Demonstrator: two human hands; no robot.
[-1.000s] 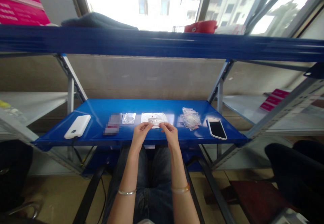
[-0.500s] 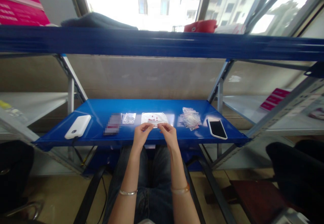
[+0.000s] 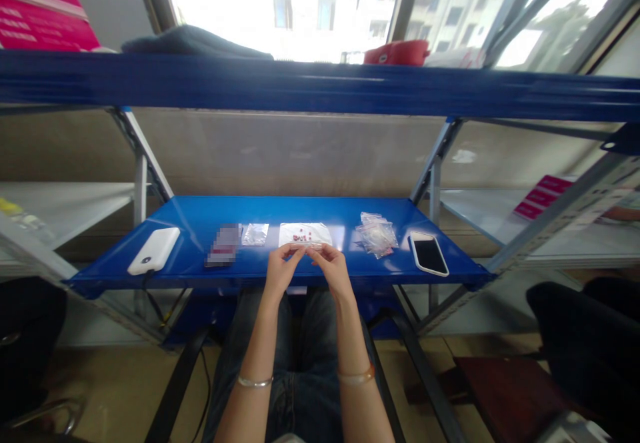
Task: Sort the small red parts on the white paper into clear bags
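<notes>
My left hand [image 3: 281, 269] and my right hand [image 3: 332, 269] meet at the near edge of a white sheet [image 3: 289, 229]. Thumbs and fingertips of both are pinched together on a small clear plastic bag [image 3: 315, 247], whose thin edge shows between them; most of it is hidden by the fingers. Just beyond the fingertips, several small red pieces [image 3: 303, 237] lie on the sheet. A flat clear plastic packet [image 3: 255, 234] rests left of the sheet. On the right is a loose pile of clear plastic bags [image 3: 377, 235].
On the blue table [image 3: 300, 208] lie a white device [image 3: 155, 251] with a cable at far left, a blurred-out flat item [image 3: 224, 245], and a phone [image 3: 429, 253] at right. A blue shelf beam [image 3: 320, 86] crosses above, and slanted metal posts stand at both sides.
Both hands have drawn closer together, so their fingertips nearly touch, and less of the plastic bag shows between them. The things on the table stay put.
</notes>
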